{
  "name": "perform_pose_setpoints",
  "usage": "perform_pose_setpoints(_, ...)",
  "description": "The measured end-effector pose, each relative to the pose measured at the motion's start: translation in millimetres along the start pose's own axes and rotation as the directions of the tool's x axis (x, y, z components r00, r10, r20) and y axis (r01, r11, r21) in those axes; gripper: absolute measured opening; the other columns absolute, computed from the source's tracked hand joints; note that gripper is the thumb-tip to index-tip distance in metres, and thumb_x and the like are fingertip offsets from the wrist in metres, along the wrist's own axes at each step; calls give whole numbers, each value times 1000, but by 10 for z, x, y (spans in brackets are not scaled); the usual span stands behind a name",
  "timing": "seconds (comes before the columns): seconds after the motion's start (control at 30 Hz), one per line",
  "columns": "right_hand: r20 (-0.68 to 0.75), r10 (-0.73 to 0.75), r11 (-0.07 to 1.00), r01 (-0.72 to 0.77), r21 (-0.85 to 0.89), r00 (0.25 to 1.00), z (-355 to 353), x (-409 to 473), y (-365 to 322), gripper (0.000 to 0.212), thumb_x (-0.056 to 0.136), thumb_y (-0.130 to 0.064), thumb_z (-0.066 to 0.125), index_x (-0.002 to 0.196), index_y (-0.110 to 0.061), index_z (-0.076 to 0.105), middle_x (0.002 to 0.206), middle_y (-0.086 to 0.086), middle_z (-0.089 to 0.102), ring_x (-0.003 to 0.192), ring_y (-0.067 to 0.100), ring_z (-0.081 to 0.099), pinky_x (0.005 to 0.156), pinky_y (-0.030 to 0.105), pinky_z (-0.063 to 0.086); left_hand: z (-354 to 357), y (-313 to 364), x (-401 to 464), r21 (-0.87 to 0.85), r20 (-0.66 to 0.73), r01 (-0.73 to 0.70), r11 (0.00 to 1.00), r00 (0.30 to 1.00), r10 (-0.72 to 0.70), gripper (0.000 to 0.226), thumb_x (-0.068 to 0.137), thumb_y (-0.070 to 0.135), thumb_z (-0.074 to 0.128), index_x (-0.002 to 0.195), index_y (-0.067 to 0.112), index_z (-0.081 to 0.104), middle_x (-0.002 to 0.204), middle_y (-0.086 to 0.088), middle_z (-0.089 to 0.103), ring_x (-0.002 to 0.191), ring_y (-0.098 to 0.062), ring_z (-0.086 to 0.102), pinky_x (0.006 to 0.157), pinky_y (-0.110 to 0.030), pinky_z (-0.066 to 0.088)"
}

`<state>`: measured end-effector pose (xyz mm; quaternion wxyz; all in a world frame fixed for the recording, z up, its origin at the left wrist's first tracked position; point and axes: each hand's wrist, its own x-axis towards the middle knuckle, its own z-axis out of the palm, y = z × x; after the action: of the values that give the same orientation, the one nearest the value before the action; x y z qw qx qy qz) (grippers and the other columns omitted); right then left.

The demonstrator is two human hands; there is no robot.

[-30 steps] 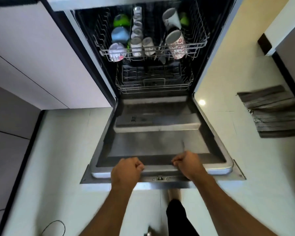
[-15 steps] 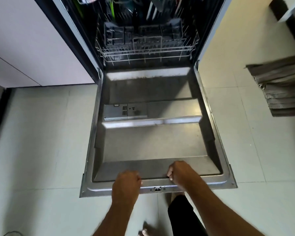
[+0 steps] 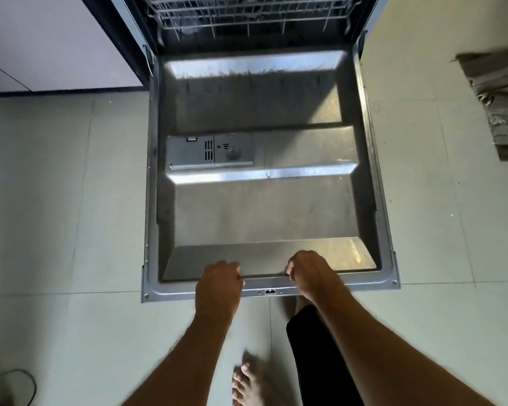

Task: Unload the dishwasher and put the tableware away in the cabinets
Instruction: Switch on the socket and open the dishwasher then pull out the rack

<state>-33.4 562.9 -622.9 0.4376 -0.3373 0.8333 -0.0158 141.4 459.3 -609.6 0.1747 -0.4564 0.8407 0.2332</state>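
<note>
The steel dishwasher door (image 3: 261, 212) lies almost flat, swung down over the floor. My left hand (image 3: 219, 284) grips its near top edge left of the latch (image 3: 269, 292), fingers curled over the rim. My right hand (image 3: 311, 273) grips the same edge just right of the latch. The detergent dispenser (image 3: 210, 152) sits on the door's inner face. At the top, only the front of the lower wire rack (image 3: 247, 16) shows inside the tub. No tableware is in view.
White cabinet fronts (image 3: 50, 45) stand to the left of the dishwasher. A grey floor mat (image 3: 499, 104) lies on the tiles at the right. A dark cable (image 3: 18, 379) loops at the lower left. My bare foot (image 3: 247, 382) stands below the door's edge.
The door has swung further down, from half open to nearly flat, with both hands holding its edge. The view has tilted down, so the upper rack with its cups has left the frame.
</note>
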Motion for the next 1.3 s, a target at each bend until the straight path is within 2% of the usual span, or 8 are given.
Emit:
perform_pose_setpoints(0.33, -20, 12, 1000, -12, 15, 1000, 78, 79, 47, 15, 83, -8, 69, 95, -11, 78, 97, 8, 73, 91, 23, 69, 86, 28, 54, 162, -75, 48, -22, -5, 8, 1000, 1000, -8, 15, 94, 36, 61, 93, 22, 68, 87, 3, 64, 86, -15, 58, 72, -29, 53)
perform_pose_setpoints(0.47, -9, 12, 1000, -12, -7, 1000, -80, -2, 0, 18, 86, -16, 74, 103, -9, 76, 102, 8, 74, 97, 22, 67, 86, 23, 49, -54, -64, 95, -83, 25, -17, 996, 1000, 19, 23, 94, 35, 61, 109, 18, 66, 103, -5, 68, 101, -24, 62, 86, -34, 51)
perform_pose_setpoints(0.6, -105, 10, 1000, -9, 7, 994, -615, -14, -154, 25, 88, -6, 63, 110, -11, 74, 111, 7, 73, 103, 23, 67, 91, 26, 49, -725, 71, 297, -102, -74, -26, 994, 997, 19, 42, 100, 41, 50, 135, 19, 54, 123, -7, 64, 117, -24, 57, 100, -34, 47)
perform_pose_setpoints(0.73, -190, -59, 998, 61, 9, 980, -1394, 69, -485, 32, 91, -10, 54, 119, -15, 69, 120, 8, 67, 114, 26, 61, 97, 32, 46, -1565, 278, 635, -94, -193, -71, 993, 980, 52, 43, 100, 38, 51, 137, 17, 54, 127, -9, 63, 120, -26, 56, 104, -36, 44)
perform_pose_setpoints(0.97, -406, -196, 979, 200, -34, 892, -2931, 234, -1230, 28, 93, -14, 55, 117, -17, 70, 113, 12, 68, 105, 29, 64, 94, 32, 48, -2966, 841, 1152, -104, -327, -132, 986, 941, 91, 40, 101, 34, 50, 137, 19, 53, 133, -9, 59, 124, -27, 53, 105, -40, 44)
perform_pose_setpoints(1.13, -639, -351, 931, 330, -157, 685, -4138, 320, -1734, 40, 95, -13, 54, 135, -11, 58, 134, 16, 54, 126, 33, 48, 108, 38, 39, -3930, 1187, 1647, 118, -517, -272, 955, 804, 293, 49, 101, 34, 51, 145, 15, 43, 151, -12, 39, 146, -30, 24, 118, -47, 27)
perform_pose_setpoints(1.27, -808, -444, 881, 349, -318, 386, -4869, 445, -1975, 51, 96, -22, 55, 145, -10, 45, 143, 19, 44, 135, 37, 37, 116, 46, 31, -4544, 1395, 2089, 236, -626, -328, 915, 669, 401, 56, 102, 36, 43, 152, 14, 29, 159, -13, 26, 151, -30, 8, 121, -50, 16)
perform_pose_setpoints(1.3, -821, -455, 878, 329, -348, 345, -5004, 478, -2011, 53, 97, -24, 54, 146, -9, 42, 145, 18, 42, 138, 37, 34, 118, 45, 29, -4661, 1434, 2174, 249, -647, -327, 911, 644, 408, 57, 103, 36, 41, 153, 13, 26, 160, -13, 25, 151, -30, 8, 122, -50, 15)
